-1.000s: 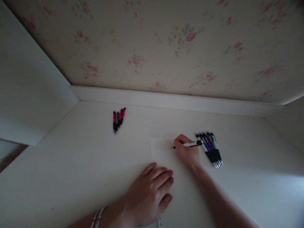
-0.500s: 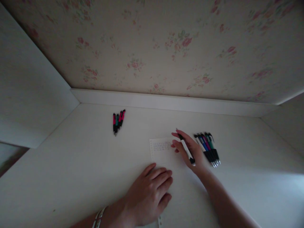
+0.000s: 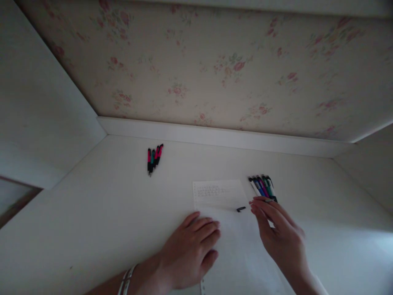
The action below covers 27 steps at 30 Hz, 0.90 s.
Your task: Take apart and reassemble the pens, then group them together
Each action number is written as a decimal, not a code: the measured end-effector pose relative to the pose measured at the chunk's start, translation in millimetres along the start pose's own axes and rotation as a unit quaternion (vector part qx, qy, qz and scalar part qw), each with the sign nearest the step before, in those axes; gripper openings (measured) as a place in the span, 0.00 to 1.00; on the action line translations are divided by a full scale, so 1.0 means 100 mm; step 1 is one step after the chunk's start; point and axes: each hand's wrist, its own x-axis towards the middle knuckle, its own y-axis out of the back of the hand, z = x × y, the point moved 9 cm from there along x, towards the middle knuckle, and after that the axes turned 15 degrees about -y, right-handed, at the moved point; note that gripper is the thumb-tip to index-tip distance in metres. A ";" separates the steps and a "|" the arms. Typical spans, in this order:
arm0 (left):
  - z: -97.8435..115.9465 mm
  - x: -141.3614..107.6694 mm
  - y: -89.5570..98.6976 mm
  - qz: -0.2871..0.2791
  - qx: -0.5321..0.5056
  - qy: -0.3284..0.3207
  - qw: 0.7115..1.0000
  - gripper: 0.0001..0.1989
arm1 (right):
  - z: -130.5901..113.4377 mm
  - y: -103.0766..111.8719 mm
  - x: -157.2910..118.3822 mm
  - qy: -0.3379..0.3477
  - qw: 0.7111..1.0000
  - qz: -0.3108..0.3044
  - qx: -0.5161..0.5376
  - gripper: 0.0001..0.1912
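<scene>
My left hand (image 3: 193, 250) lies palm down with its fingers out flat, on the lower left side of a sheet of paper (image 3: 227, 233). The sheet has punched holes along its left edge and faint handwritten lines near its top. Above the sheet's right side, my right hand (image 3: 281, 233) pinches a pen between thumb and fingers. The pen's black clip end (image 3: 241, 209) points left over the paper. Its white barrel blends into the sheet and the fingers cover much of it. Just behind this hand is a row of several pens (image 3: 260, 185), their lower ends hidden.
Further back on the left lie several black pens (image 3: 154, 159) with pink or green barrels, side by side. The white desk (image 3: 123, 205) meets a white ledge (image 3: 184, 131) below a flowered wall (image 3: 184, 61). White panels (image 3: 46, 102) close in the left side.
My right hand has moved right and down, off the written lines, and turned the pen so its clip end points left. My left hand stays in place. The camera view has tilted slightly.
</scene>
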 end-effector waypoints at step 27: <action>0.01 0.03 0.05 0.011 0.006 -0.003 1.000 0.17 | 0.34 -0.19 -0.11 0.149 0.959 0.005 -0.242 0.11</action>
